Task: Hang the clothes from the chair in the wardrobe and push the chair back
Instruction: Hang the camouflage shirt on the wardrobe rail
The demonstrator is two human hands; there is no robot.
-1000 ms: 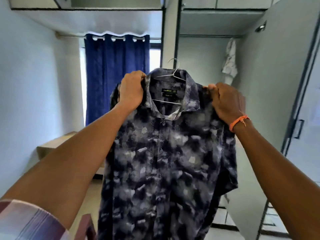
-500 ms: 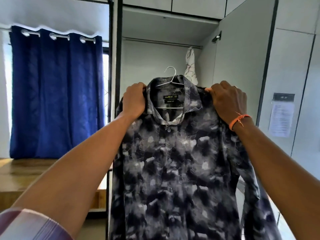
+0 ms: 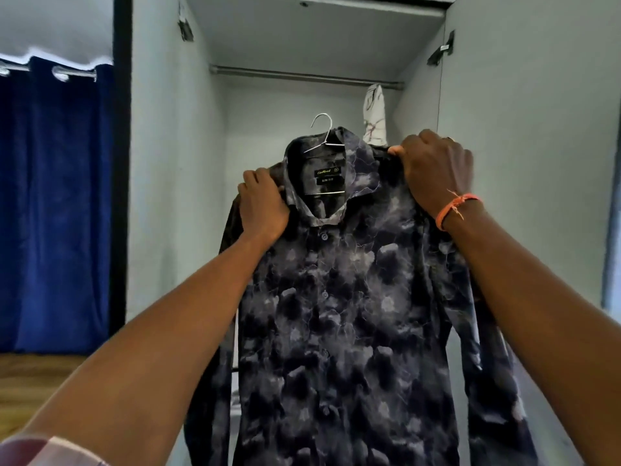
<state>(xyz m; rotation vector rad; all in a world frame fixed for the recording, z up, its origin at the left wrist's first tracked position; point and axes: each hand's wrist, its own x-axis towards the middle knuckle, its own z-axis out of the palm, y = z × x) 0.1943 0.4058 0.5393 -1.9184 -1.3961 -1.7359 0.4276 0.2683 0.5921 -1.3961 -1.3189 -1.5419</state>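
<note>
Dark, cloud-patterned fabric fills your view: the shirt (image 3: 353,297) sits on a wire hanger (image 3: 324,136), held up in front of the open wardrobe (image 3: 174,196), its hook below the rail (image 3: 302,75). Your left hand (image 3: 263,205) and right hand (image 3: 435,171) each grip a shoulder, well apart. A white garment (image 3: 374,116) hangs from the rail's right end.

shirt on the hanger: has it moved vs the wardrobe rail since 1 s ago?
Yes. The shirt, gripped at the shoulders by the left hand and right hand, has swung from before the curtain to inside the wardrobe opening, below the rail, not yet hooked.
</note>
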